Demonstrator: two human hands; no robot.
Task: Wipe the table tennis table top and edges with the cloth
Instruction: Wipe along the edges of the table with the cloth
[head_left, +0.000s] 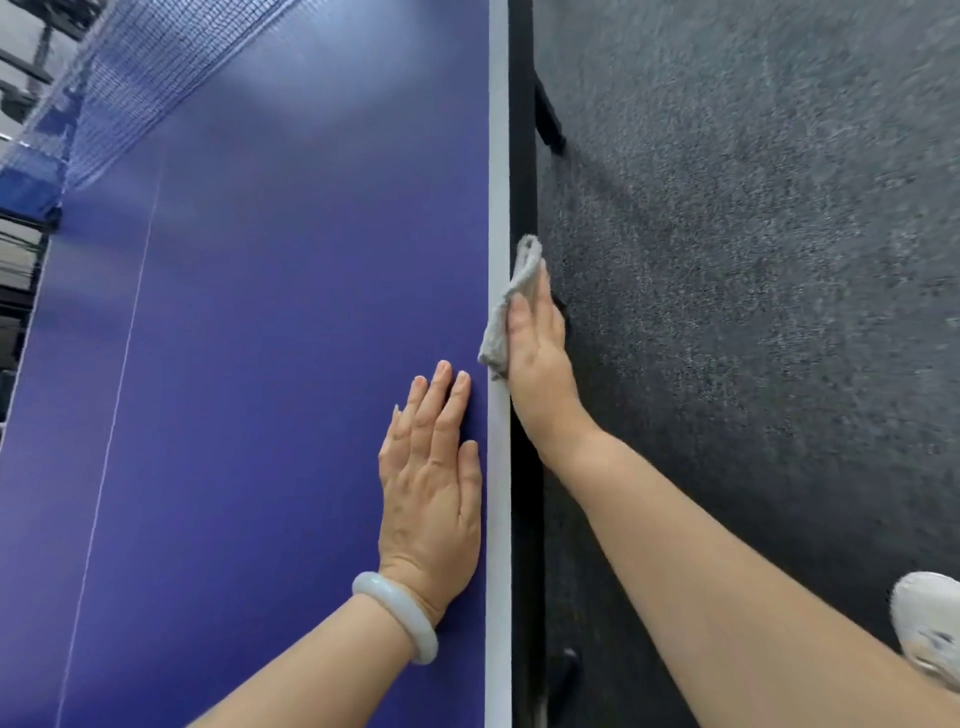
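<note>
Head view, lower right corner: a white shoe (930, 623) stands on the speckled dark floor (753, 260).
Bracelet: a pale bracelet (397, 616) circles the left wrist, low in the frame.
Left hand: the left hand (431, 488) lies palm down on the blue table top (260, 364), just left of centre. Its fingers are straight and close together, holding nothing, with the thumb alongside the white border (498, 156).
Right hand: the right hand (537, 353), at mid-frame, reaches over the table's right edge. Its thumb is on top and its fingers run down the side, pinching the cloth against the edge. The fingertips are partly hidden.
Cloth: the grey cloth (511, 306) is bunched and draped over the white border and the black side rail (522, 130). It pokes out above and to the left of the right hand.
Centre line: a thin white centre line (119, 389) runs up the left part of the table top.
Table leg: a black table leg (548, 114) slants to the floor, upper centre right.
Net: the dark mesh net (130, 88) crosses the upper left corner.
</note>
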